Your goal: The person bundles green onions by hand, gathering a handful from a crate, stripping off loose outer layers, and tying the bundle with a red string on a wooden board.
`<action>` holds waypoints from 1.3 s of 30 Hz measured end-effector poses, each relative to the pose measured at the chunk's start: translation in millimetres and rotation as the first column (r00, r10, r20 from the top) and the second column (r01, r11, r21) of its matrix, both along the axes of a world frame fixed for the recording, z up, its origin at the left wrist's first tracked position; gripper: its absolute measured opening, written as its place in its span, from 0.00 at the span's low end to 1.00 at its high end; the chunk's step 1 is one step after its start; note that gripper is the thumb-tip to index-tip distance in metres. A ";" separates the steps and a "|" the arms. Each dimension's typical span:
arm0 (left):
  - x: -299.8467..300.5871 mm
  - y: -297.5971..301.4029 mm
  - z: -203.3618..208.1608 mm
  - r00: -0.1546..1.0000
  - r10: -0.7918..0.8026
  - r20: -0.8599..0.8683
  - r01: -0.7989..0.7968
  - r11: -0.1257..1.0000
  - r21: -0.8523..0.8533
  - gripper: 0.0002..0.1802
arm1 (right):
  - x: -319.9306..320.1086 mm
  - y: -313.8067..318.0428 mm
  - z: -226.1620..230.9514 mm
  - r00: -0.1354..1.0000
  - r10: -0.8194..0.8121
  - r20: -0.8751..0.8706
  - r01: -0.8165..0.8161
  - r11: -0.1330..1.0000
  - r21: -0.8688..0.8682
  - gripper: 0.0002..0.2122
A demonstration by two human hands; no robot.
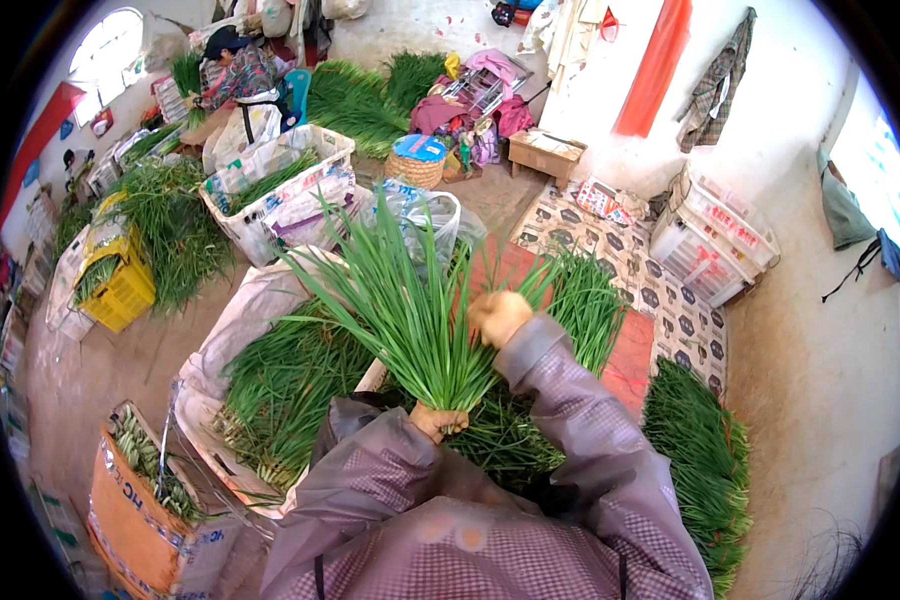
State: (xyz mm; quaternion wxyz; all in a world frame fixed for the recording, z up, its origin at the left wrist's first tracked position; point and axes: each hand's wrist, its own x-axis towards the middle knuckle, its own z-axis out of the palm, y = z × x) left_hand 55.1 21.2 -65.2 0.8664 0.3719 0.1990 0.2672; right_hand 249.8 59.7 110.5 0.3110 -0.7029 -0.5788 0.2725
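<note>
Far left: yellow plastic crate, long green leaves in it. Below it, orange-sided box full of pale cut stalks. Loose heap of long green leaves just right of the yellow crate.

Upper left: co-worker in dark cap and patterned top, beside a blue plastic chair, green bunch at their hands.

Next, big container lined with pale cloth, dark green leaves lying inside. Behind it, white plastic crate, leaves and plastic in it.

Centre: left hand closed around the base of a large fanned bunch of long green leaves. Bunch sits in front of the torso, pale ends at the hand, tips fanning up and away. Behind it: round woven basket with blue top, clear plastic bag.

Right hand curled fist-like at the bunch's right side, higher than the left; can't tell if leaves are pinched in it. Just right of it, more green leaves lying on a flat red surface.

Further right: low brown wooden table, beige patterned floor sheet, stacked white plastic crates. Lower right: long pile of green leaves on the floor.
</note>
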 end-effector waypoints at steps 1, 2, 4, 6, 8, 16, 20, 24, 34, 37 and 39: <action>-0.2 -1.1 2.2 1.000 -0.008 0.018 0.009 1.000 -0.007 0.26 | 3.1 3.5 -0.9 0.981 -0.098 -0.165 0.105 0.994 0.037 0.12; -2.1 -0.5 6.0 0.999 -0.016 0.031 0.016 1.000 -0.011 0.26 | 6.8 5.3 11.2 0.943 -0.127 -0.307 0.154 0.986 0.065 0.10; -4.9 -0.8 11.9 0.998 -0.017 0.068 0.020 0.999 -0.033 0.26 | 25.0 -7.9 42.5 0.818 -0.085 -0.568 0.186 0.975 0.122 0.07; -9.0 -1.7 14.4 0.993 0.020 0.114 -0.012 0.997 -0.076 0.27 | 38.9 -26.4 60.6 0.653 0.120 -0.748 0.070 0.973 0.218 0.07; -7.0 -1.6 14.4 0.989 0.022 0.144 -0.007 0.994 -0.106 0.26 | 61.5 -50.7 43.8 0.475 0.435 -0.765 -0.267 0.900 0.346 0.09; 1.7 12.9 50.3 0.997 0.070 -0.037 -0.062 0.981 0.183 0.24 | 39.5 -78.8 -103.0 0.730 0.225 -0.646 -0.503 0.816 -0.285 0.41; 22.4 30.5 68.6 0.952 0.295 -0.082 -0.207 0.819 0.535 0.25 | -10.1 -56.6 -98.1 0.369 0.406 -0.836 -0.406 0.880 0.248 0.45; 24.3 52.1 94.4 0.836 0.465 -0.291 0.068 0.439 0.896 0.26 | -40.3 -42.7 -89.5 0.242 0.331 -0.912 -0.120 0.943 0.311 0.45; 42.1 10.6 172.8 0.487 0.766 -0.419 0.620 0.035 0.784 0.37 | -20.9 -52.2 -61.0 -0.358 0.393 -0.847 0.340 0.900 0.273 0.30; 55.5 2.1 169.8 0.422 0.797 -0.432 0.689 0.028 0.724 0.38 | -3.7 -54.8 -59.6 -0.322 0.428 -0.844 0.323 0.888 0.327 0.35; 60.3 -1.9 168.7 0.325 0.795 -0.513 0.766 0.097 0.636 0.37 | 6.5 -52.7 -56.4 -0.315 0.434 -0.844 0.335 0.883 0.329 0.32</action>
